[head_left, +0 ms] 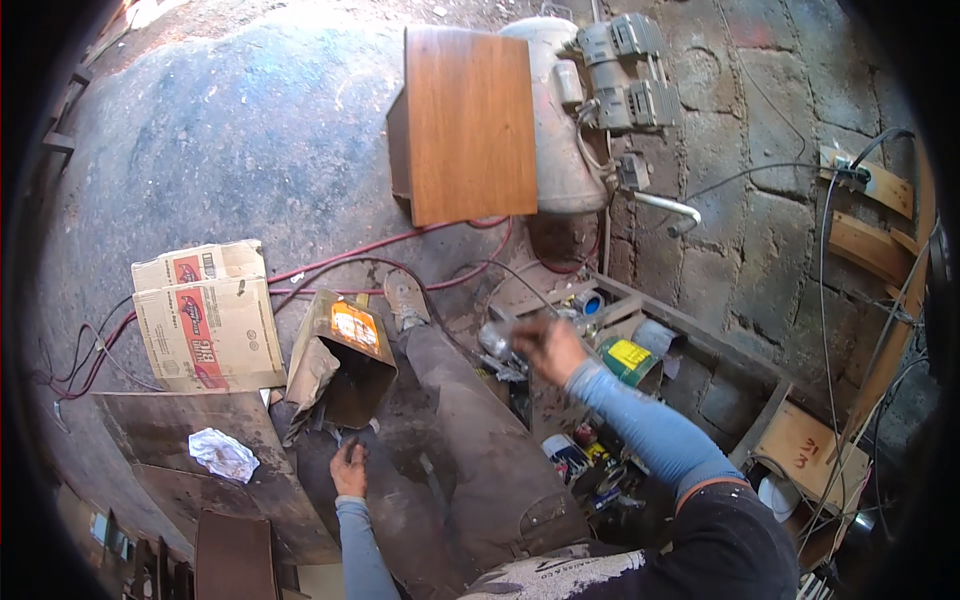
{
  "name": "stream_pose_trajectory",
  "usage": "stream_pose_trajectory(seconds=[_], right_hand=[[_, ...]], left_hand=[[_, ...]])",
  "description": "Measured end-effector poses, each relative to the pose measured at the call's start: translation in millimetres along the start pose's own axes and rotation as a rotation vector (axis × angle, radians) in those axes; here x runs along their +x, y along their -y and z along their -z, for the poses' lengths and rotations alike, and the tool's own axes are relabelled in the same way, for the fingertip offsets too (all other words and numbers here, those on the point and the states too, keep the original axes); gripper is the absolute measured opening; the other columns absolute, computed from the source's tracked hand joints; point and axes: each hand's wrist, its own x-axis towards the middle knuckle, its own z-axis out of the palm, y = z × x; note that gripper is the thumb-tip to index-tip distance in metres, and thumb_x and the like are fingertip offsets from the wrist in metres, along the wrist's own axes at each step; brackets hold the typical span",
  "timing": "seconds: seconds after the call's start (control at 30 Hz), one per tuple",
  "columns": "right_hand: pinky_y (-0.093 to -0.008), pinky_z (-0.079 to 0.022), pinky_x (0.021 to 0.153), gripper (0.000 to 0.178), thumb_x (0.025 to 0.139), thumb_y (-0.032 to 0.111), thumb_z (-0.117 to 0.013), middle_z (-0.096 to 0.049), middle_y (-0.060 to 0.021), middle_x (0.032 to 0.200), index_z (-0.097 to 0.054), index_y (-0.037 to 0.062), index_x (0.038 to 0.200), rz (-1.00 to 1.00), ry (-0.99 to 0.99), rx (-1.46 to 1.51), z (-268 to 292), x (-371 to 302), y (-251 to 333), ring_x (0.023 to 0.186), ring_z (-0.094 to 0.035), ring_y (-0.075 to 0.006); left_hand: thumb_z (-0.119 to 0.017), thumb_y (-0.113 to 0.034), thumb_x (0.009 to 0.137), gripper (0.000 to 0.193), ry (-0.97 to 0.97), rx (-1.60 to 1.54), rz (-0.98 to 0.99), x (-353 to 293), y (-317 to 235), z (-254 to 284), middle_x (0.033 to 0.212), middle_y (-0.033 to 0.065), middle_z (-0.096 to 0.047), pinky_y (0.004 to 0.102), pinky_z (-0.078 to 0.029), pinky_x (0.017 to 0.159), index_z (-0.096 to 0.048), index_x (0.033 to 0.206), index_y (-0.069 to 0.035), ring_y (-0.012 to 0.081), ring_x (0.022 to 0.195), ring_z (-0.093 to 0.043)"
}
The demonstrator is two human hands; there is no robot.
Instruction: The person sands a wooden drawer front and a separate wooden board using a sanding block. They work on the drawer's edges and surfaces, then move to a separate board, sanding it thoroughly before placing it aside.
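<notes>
My left hand (349, 468) is low in the middle with its fingers curled. It is just below the open mouth of a square metal tin (345, 385) with an orange and white label, which lies tilted beside my leg. Whatever the fingers may hold is too small to make out. My right hand (550, 348) is raised over the right side, blurred by motion, with its fingers bent. Next to its fingertips is a shiny, pale round container (495, 340); whether they touch, I cannot tell. A yellow and green can (630, 358) stands just beyond my right forearm.
Flattened cardboard (208, 335) and a board (190, 425) bearing crumpled white paper (223, 455) lie to the left. A wooden box (470, 125) stands ahead beside an air compressor (565, 120). Red hoses (345, 262) cross the floor. Cans and tubes fill a wooden frame (690, 325) at right.
</notes>
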Motion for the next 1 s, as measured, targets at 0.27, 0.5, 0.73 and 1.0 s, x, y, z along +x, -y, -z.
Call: stream_pose_trajectory(seconds=[0.27, 0.5, 0.73, 1.0], right_hand=[[-0.0441, -0.051, 0.068, 0.022, 0.085, 0.01, -0.067, -0.057, -0.0193, 0.094, -0.067, 0.0068, 0.107, 0.129, -0.578, -0.069, 48.6, 64.0, -16.6, 0.083, -0.061, -0.0374], [-0.0442, -0.051, 0.064, 0.024, 0.084, 0.007, -0.067, -0.057, -0.0192, 0.093, -0.066, 0.0087, 0.108, 0.267, -0.678, -0.079, 38.3, 112.5, -14.9, 0.078, -0.061, -0.0379], [-0.0456, -0.052, 0.077, 0.02, 0.088, 0.023, -0.061, -0.063, -0.0156, 0.098, -0.069, 0.022, 0.107, 0.237, -0.753, -0.481, 161.6, 365.6, -0.4, 0.086, -0.064, -0.0365], [-0.0369, -0.051, 0.089, 0.025, 0.092, 0.03, -0.057, -0.069, -0.0124, 0.109, -0.071, 0.0189, 0.109, 0.111, -0.426, -0.808, 255.7, 502.8, 41.9, 0.098, -0.066, -0.0302]], left_hand=[[-0.059, -0.009, 0.094, 0.033, -0.02, 0.025, 0.024, -6.2, 3.5, 12.3, 0.097, 0.0134, -0.068, 0.0257, -0.051, 0.066, -0.058, 0.121, 0.01, 0.0151, 0.077, -0.064], [-0.058, -0.009, 0.095, 0.034, 0.046, -0.005, 0.054, -8.8, 1.9, -2.7, 0.098, 0.0139, -0.068, 0.0258, -0.052, 0.067, -0.056, 0.122, 0.011, 0.0169, 0.076, -0.064], [-0.057, -0.009, 0.095, 0.034, -0.005, 0.018, 0.049, 3.3, -29.8, -7.7, 0.104, 0.0186, -0.067, 0.0305, -0.056, 0.074, -0.055, 0.123, 0.011, 0.0224, 0.083, -0.068], [-0.062, -0.01, 0.092, 0.03, -0.01, 0.338, -0.055, 21.2, -13.5, -32.7, 0.1, 0.0164, -0.07, 0.031, -0.053, 0.077, -0.063, 0.116, 0.007, 0.02, 0.083, -0.068]])
